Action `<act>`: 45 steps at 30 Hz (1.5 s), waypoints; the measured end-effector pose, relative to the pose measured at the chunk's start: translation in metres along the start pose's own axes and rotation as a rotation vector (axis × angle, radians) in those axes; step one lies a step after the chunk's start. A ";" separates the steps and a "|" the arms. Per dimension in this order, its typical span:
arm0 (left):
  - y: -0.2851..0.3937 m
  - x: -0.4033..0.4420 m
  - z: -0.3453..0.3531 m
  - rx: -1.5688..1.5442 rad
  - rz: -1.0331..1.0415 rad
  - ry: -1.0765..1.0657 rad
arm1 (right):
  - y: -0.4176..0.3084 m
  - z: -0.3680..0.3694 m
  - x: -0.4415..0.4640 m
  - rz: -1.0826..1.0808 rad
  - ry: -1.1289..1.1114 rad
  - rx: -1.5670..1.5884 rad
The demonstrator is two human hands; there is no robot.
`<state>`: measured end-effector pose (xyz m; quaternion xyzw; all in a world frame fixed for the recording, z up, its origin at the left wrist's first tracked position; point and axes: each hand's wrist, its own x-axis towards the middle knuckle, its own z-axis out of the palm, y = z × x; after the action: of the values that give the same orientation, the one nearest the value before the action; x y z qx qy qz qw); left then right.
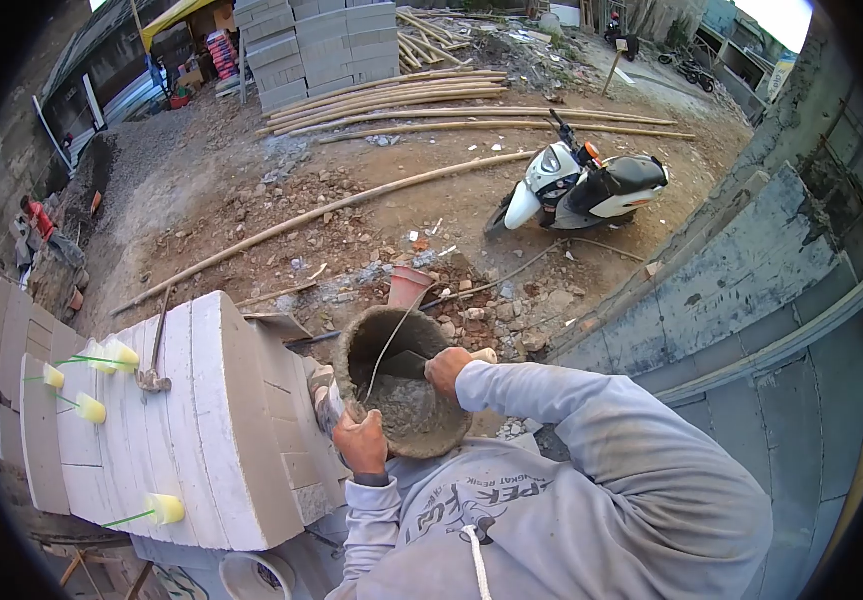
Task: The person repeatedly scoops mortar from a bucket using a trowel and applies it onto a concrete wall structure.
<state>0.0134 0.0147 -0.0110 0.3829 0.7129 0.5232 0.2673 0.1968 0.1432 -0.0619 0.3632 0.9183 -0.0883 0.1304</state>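
A mortar-caked bucket (351,345) is tilted in front of my body, its mouth facing me. Grey wet mortar (416,415) lies inside it, and a thin wire handle (388,347) crosses the opening. My left hand (361,442) is closed on the bucket's near left rim; a greyish flat piece beside those fingers is hard to make out. My right hand (445,372) is closed around a trowel, with the end of its wooden handle (486,355) sticking out to the right. The trowel's blade (410,366) reaches into the bucket, over the mortar.
Left of me stands a stack of pale blocks (186,420) carrying a hammer (154,378) and several cups with green straws (91,408). A red bucket (409,288), bamboo poles (351,205) and a scooter (591,185) are beyond. A person in red (41,220) is far left.
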 end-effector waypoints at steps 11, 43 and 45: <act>0.026 -0.010 -0.005 -0.080 -0.027 0.035 | -0.049 -0.023 -0.039 -0.015 -0.213 0.398; 0.010 0.003 0.009 -0.462 -0.197 -0.046 | 0.078 -0.116 -0.212 0.146 0.163 0.534; 0.034 -0.004 0.013 -0.530 -0.274 -0.174 | 0.088 -0.147 -0.255 0.318 0.137 0.507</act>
<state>0.0351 0.0237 0.0166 0.2437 0.5711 0.6151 0.4859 0.4110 0.0805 0.1492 0.5285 0.8053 -0.2684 -0.0142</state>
